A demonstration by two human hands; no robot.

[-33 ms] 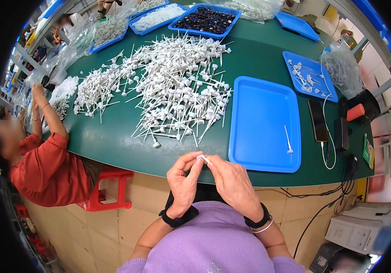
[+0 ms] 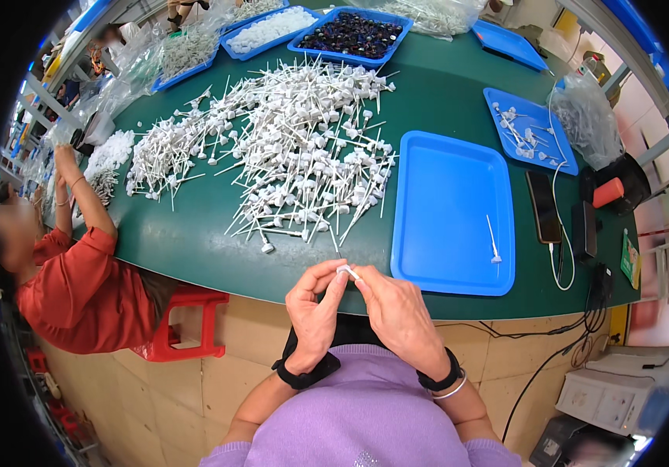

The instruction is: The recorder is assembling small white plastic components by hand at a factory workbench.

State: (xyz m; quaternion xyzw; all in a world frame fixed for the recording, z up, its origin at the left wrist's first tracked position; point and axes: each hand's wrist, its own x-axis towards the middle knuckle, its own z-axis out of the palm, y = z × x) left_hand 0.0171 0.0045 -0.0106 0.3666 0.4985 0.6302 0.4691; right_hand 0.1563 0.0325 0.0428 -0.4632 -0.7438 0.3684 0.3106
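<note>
At the near edge of the green tabletop (image 2: 186, 241), a small white piece (image 2: 344, 268) was pinched by the left hand (image 2: 315, 305) and right hand (image 2: 401, 313). No change was seen since the earlier view, so the work was judged no further along.

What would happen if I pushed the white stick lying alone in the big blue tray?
The white stick would probably slide, since the blue tray looks smooth. It seems stiff, lying so straight. It may swing rather than roll, with one chunky end.
</note>
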